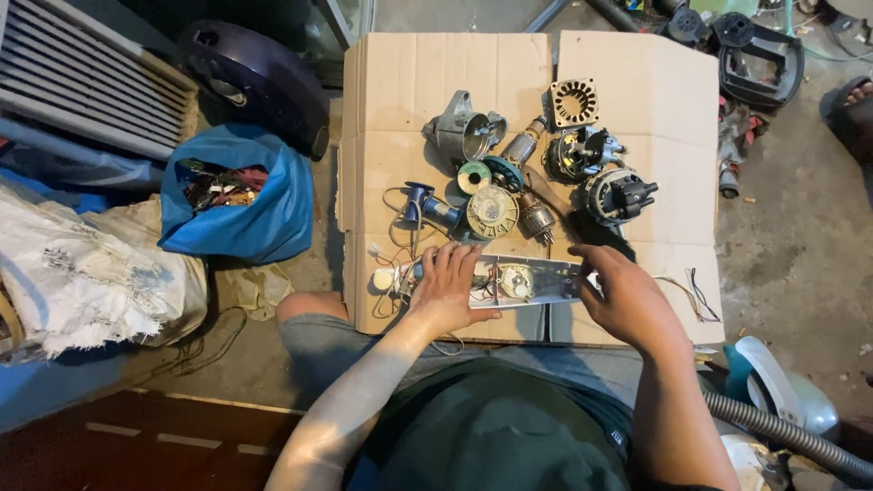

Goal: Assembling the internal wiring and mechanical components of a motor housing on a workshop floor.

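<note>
Blue plastic bag (235, 205) of scrap sat off to the left on the floor. On the flattened brown cardboard sheet (409, 82), the left hand (446, 289) lay spread flat, fingers open, pressing one end of a long pale-grey opened appliance housing (523, 282). Its round cream part and thin wires lay exposed. Loose wiring could probably snag or tear if the housing slid. At the other end, the right hand (627, 295) curled around the casing, gripping it. Dismantled grey metal motor parts (582, 150) lay just beyond.
</note>
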